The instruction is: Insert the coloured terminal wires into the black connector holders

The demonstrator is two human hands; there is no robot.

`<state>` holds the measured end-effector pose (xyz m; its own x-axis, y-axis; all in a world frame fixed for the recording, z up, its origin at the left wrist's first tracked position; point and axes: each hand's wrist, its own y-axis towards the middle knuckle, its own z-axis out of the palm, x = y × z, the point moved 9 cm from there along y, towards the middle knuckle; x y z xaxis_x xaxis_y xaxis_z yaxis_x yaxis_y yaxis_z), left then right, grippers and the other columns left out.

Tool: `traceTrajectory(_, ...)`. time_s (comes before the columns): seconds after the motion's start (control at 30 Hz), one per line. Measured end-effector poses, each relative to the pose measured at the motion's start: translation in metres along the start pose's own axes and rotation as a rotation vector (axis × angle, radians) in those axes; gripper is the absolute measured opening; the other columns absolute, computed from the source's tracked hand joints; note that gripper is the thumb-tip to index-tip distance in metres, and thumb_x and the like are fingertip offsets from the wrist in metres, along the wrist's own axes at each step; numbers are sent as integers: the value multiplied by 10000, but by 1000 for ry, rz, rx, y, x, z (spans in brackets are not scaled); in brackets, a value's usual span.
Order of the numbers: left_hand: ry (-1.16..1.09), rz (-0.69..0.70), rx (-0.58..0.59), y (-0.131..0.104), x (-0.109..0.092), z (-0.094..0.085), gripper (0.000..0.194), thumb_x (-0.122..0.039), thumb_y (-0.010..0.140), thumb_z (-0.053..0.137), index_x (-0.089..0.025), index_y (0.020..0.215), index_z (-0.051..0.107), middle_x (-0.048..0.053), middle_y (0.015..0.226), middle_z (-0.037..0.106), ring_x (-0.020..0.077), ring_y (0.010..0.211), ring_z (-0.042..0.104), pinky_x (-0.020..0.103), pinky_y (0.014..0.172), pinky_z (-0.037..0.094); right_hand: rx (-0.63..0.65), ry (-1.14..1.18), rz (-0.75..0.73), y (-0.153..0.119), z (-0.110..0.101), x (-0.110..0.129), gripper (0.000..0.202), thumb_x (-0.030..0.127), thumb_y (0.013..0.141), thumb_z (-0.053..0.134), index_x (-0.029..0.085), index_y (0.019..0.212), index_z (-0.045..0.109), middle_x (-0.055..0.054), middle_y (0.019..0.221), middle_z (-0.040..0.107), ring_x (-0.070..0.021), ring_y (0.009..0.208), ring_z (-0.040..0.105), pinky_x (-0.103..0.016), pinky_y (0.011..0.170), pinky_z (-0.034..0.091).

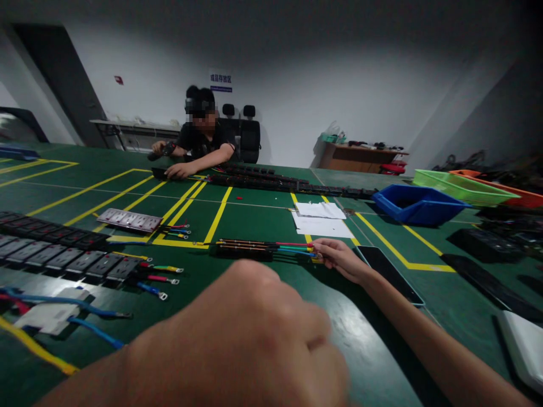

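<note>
My right hand (338, 259) pinches the ends of red, green and blue wires (292, 247) at the middle of the table. The wires run left into a strip of copper bars (241, 245), with a black piece below. Close to the camera, my left hand (263, 333) is closed in a fist with its back towards me; its fingertips and anything in them are hidden. To its left lie black socket strips (80, 263) with coloured wires ending in ring terminals (163, 295), and a pale strip with sockets (129, 219).
Across the table a person (203, 135) handles a dark piece. White papers (322, 219), a phone (390, 274), a blue bin (418, 203) and a green bin (464, 187) are at right. Long black strips (288, 183) lie along the far side. Yellow tape marks the green table (254, 215).
</note>
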<state>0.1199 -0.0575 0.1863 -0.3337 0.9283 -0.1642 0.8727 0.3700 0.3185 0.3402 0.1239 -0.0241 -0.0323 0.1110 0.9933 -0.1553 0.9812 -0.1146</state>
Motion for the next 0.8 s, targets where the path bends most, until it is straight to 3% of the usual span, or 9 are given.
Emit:
traceTrajectory(0.07, 118, -61, -71, 18, 32, -12, 547, -429, 995, 326, -228, 568, 604, 12, 508, 501, 132, 454, 400, 337, 484, 275, -2, 8, -7, 1, -2, -2, 429, 518, 705, 831, 156, 908, 718, 24, 659, 534, -57, 515, 424, -180, 406, 282)
traceTrajectory(0.13, 227, -200, -188, 22, 76, -24, 571, -353, 990, 321, -187, 480, 517, 1, 466, 443, 112, 436, 356, 316, 500, 240, 1, 13, -15, 2, -3, -3, 415, 512, 721, 823, 157, 908, 719, 23, 663, 535, -58, 524, 431, -176, 412, 291)
traceTrajectory(0.27, 410, -408, -297, 5, 148, -26, 533, -325, 901, 406, -181, 391, 453, 1, 406, 389, 117, 430, 327, 301, 517, 167, 17, 14, -11, 1, -3, -4, 397, 501, 743, 811, 158, 920, 718, 22, 671, 539, -54, 524, 429, -176, 420, 294)
traceTrajectory(0.37, 480, -549, -295, -8, 181, -20, 502, -329, 860, 443, -183, 382, 488, 17, 415, 437, 129, 443, 366, 289, 522, 170, 23, 9, -8, 1, -1, -3, 397, 498, 752, 805, 157, 933, 715, 21, 679, 543, -48, 521, 421, -175, 422, 283)
traceTrajectory(0.47, 530, -659, -295, -15, 198, -18, 486, -330, 882, 429, -182, 438, 562, 38, 480, 528, 150, 491, 440, 285, 535, 198, 20, 5, -13, 1, -2, -4, 405, 507, 754, 800, 154, 931, 712, 21, 672, 537, -52, 519, 416, -182, 419, 273)
traceTrajectory(0.6, 403, -587, -41, -9, 206, 7, 511, -412, 934, 428, -189, 510, 604, 35, 541, 582, 144, 501, 460, 285, 539, 240, 12, 1, -9, 2, -4, -6, 424, 513, 744, 805, 150, 943, 712, 16, 681, 541, -61, 525, 427, -189, 419, 280)
traceTrajectory(0.7, 303, -533, 131, -11, 210, 30, 292, -395, 884, 526, -210, 721, 683, 39, 734, 673, 169, 639, 565, 279, 559, 286, 11, -2, -9, 2, -4, -6, 416, 511, 754, 798, 148, 934, 710, 16, 676, 543, -58, 520, 426, -186, 419, 280)
traceTrajectory(0.8, 284, -488, 161, -12, 212, 45, 183, -343, 860, 544, -222, 869, 681, 50, 905, 681, 198, 788, 609, 280, 591, 336, 10, 13, -14, 2, -4, -4, 404, 501, 747, 807, 149, 920, 712, 18, 675, 545, -56, 519, 427, -182, 418, 281)
